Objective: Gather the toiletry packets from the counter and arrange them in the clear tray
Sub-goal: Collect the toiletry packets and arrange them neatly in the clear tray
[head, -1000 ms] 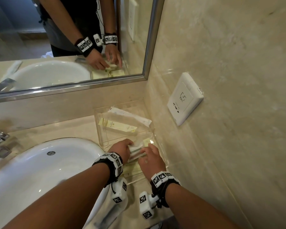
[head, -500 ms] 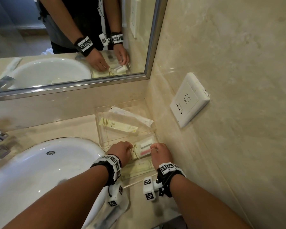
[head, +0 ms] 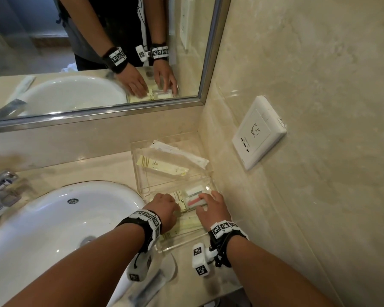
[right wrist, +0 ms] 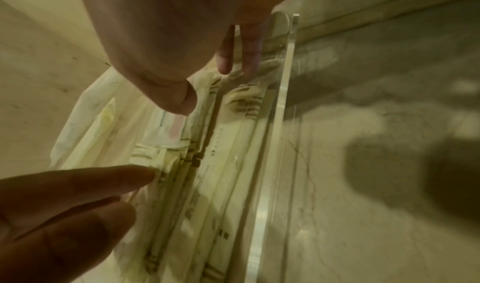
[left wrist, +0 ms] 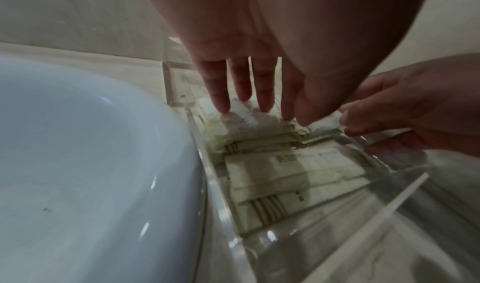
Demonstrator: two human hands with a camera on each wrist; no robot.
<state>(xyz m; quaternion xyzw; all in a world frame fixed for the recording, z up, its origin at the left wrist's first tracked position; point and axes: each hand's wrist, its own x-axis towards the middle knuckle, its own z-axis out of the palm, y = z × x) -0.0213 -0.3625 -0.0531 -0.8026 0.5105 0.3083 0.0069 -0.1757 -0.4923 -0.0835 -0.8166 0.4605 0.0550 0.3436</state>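
The clear tray sits in the counter's corner. Its far compartment holds a long white packet and a cream packet. In the near compartment a white packet with a pink stripe lies on a stack of cream packets. My left hand presses straight fingertips onto the stack's left end. My right hand rests its fingers and thumb on the pink-striped packet's right end. The wrists hide the stack's near part in the head view.
A white basin borders the tray's left side, with a chrome faucet beyond. The marble wall with a socket plate is close on the right. A mirror hangs behind. A clear wrapper lies at the counter's front.
My right hand lifted off the packets, slid to the tray's right side, then set its fingers on the pink-striped packet, which now shows. My left hand stayed pressing.
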